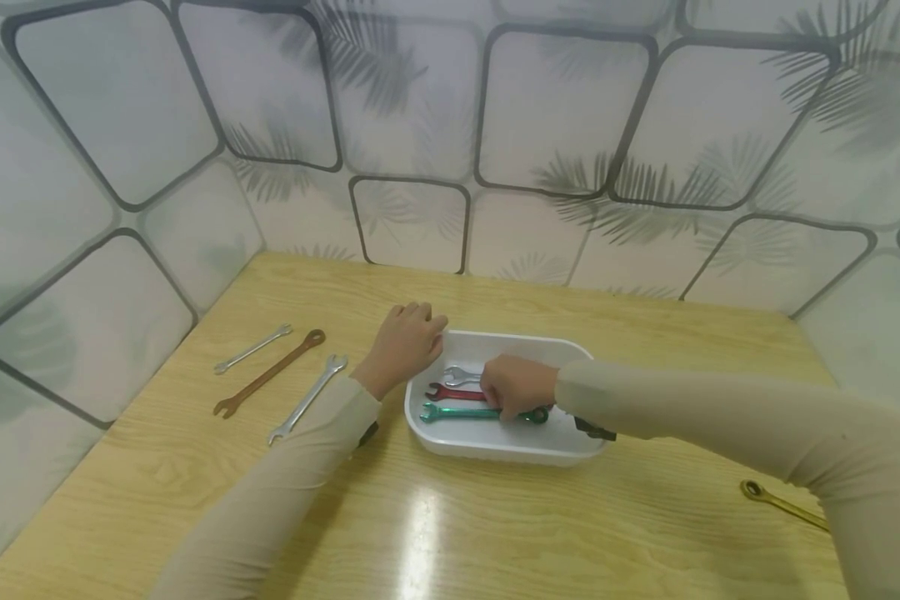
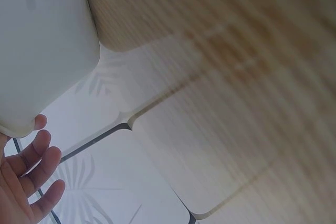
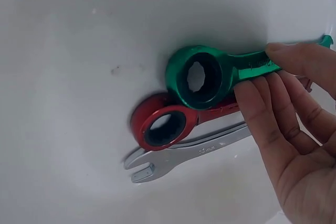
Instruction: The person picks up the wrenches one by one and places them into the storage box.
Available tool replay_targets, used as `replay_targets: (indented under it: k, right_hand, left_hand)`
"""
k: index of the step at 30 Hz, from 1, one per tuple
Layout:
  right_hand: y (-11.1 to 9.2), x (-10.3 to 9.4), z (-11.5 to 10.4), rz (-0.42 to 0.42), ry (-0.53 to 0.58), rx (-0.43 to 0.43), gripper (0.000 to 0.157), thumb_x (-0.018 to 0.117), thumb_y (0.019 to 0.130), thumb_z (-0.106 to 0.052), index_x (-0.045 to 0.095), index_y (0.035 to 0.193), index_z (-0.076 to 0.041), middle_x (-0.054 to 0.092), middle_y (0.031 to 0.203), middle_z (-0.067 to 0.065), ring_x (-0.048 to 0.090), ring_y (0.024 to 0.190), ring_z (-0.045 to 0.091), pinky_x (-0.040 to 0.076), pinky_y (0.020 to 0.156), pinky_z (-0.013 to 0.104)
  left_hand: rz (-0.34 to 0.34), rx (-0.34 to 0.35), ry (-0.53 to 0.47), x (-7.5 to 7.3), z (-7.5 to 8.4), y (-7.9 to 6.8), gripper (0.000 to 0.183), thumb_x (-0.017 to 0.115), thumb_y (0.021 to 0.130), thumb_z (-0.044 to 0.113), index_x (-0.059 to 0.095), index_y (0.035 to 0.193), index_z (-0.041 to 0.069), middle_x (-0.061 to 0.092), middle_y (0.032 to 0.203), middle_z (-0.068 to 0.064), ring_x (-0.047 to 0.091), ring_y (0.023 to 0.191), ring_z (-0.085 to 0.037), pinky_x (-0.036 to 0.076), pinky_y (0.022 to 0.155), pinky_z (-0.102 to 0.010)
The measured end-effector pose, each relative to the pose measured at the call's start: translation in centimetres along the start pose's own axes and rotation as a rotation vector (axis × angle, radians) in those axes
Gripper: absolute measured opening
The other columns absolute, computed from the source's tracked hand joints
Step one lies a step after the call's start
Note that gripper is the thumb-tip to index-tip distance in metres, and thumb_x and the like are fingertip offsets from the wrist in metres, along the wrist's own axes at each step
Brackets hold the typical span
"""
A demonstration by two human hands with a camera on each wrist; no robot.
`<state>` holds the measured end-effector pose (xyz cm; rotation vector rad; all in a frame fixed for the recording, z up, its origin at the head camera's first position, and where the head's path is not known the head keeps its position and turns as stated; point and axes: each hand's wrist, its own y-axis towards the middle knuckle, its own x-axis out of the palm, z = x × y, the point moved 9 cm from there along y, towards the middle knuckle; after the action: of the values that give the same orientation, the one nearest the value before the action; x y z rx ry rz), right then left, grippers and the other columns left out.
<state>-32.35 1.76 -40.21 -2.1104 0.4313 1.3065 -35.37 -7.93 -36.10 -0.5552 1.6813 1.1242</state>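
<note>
A white plastic tub (image 1: 487,450) stands on the table with a green combination wrench (image 1: 457,413), a red wrench (image 1: 457,393) and a silver open-end wrench (image 1: 461,377) lying side by side in it. My right hand (image 1: 519,385) reaches inside and pinches the green wrench between thumb and fingers, its ring end (image 3: 197,77) overlapping the red one. At the tub's left back corner my left hand (image 1: 412,340) holds the rim. In the left wrist view its fingers (image 2: 42,169) curl beside the tub's corner; the thumb is hidden.
Left of the tub lie a small silver wrench (image 1: 253,348), a brown wrench (image 1: 270,372) and a larger silver wrench (image 1: 307,400). A gold ratchet wrench (image 1: 783,503) lies at the right, partly behind the right sleeve. A patterned wall (image 1: 412,225) borders the wooden table (image 1: 495,525).
</note>
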Motion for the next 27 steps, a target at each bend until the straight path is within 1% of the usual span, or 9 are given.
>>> replay_targets:
  k: [3, 5, 10, 15, 18, 21, 25, 27]
  right_hand:
    - [0.0, 0.1, -0.1, 0.005, -0.008, -0.031, 0.015, 0.07, 0.065, 0.004, 0.061, 0.064, -0.008, 0.057, 0.063, -0.004, 0.052, 0.059, 0.007, 0.044, 0.055, 0.019]
    - [0.0, 0.2, 0.1, 0.004, -0.016, -0.033, 0.015, 0.069, 0.065, 0.003, 0.061, 0.064, -0.009, 0.057, 0.063, -0.006, 0.052, 0.059, 0.006, 0.045, 0.055, 0.019]
    - [0.1, 0.5, 0.6, -0.019, -0.011, 0.006, 0.015, 0.071, 0.067, 0.002, 0.063, 0.067, -0.011, 0.06, 0.067, -0.006, 0.054, 0.064, 0.007, 0.046, 0.059, 0.02]
    - [-0.1, 0.4, 0.9, -0.031, -0.022, 0.039, 0.015, 0.074, 0.067, 0.0, 0.063, 0.069, -0.01, 0.061, 0.071, -0.004, 0.054, 0.066, 0.009, 0.046, 0.06, 0.02]
    - [-0.5, -0.1, 0.9, -0.012, -0.038, 0.044, 0.015, 0.075, 0.068, -0.004, 0.063, 0.07, -0.011, 0.061, 0.073, -0.003, 0.054, 0.068, 0.009, 0.048, 0.064, 0.022]
    - [-1.1, -0.8, 0.8, 0.012, -0.034, 0.046, 0.013, 0.076, 0.07, -0.008, 0.064, 0.073, -0.011, 0.061, 0.075, -0.003, 0.054, 0.068, 0.008, 0.048, 0.065, 0.021]
    - [-2.5, -2.2, 0.4, 0.025, -0.013, 0.068, 0.012, 0.076, 0.074, -0.014, 0.066, 0.079, -0.009, 0.061, 0.076, -0.002, 0.055, 0.065, 0.007, 0.047, 0.061, 0.02]
    - [-3.3, -2.9, 0.3, 0.038, -0.018, 0.078, 0.013, 0.075, 0.076, -0.016, 0.066, 0.082, -0.009, 0.061, 0.077, -0.001, 0.054, 0.067, 0.008, 0.047, 0.063, 0.02]
  left_hand:
    - [0.005, 0.0, -0.003, -0.1, 0.1, 0.0, 0.012, 0.058, 0.086, 0.021, 0.063, 0.094, 0.012, 0.06, 0.085, -0.007, 0.057, 0.078, -0.022, 0.051, 0.077, -0.039]
    - [0.0, -0.001, -0.002, -0.2, 0.1, 0.0, 0.013, 0.058, 0.086, 0.021, 0.063, 0.095, 0.012, 0.06, 0.086, -0.007, 0.057, 0.079, -0.022, 0.051, 0.078, -0.039]
    - [-0.026, -0.007, -0.004, -0.1, 0.2, 0.1, 0.016, 0.057, 0.087, 0.022, 0.064, 0.099, 0.013, 0.061, 0.088, -0.007, 0.058, 0.082, -0.022, 0.051, 0.08, -0.039]
    - [-0.027, -0.009, -0.01, -0.3, 0.2, 0.1, 0.017, 0.058, 0.087, 0.021, 0.065, 0.1, 0.013, 0.062, 0.089, -0.008, 0.059, 0.082, -0.023, 0.051, 0.081, -0.039]
    - [-0.022, -0.006, -0.011, -0.3, 0.2, 0.1, 0.016, 0.057, 0.087, 0.021, 0.064, 0.099, 0.012, 0.061, 0.087, -0.008, 0.058, 0.081, -0.023, 0.051, 0.08, -0.039]
    - [-0.033, -0.01, -0.006, -0.2, 0.2, 0.1, 0.016, 0.057, 0.087, 0.021, 0.064, 0.099, 0.013, 0.061, 0.087, -0.007, 0.058, 0.081, -0.022, 0.051, 0.081, -0.039]
    - [-0.051, -0.017, 0.0, -0.1, 0.1, 0.0, 0.016, 0.057, 0.088, 0.022, 0.064, 0.1, 0.013, 0.061, 0.088, -0.007, 0.058, 0.081, -0.022, 0.051, 0.081, -0.039]
    - [-0.051, -0.015, 0.0, -0.1, 0.2, 0.0, 0.017, 0.057, 0.088, 0.022, 0.064, 0.1, 0.013, 0.061, 0.088, -0.007, 0.057, 0.081, -0.022, 0.051, 0.08, -0.039]
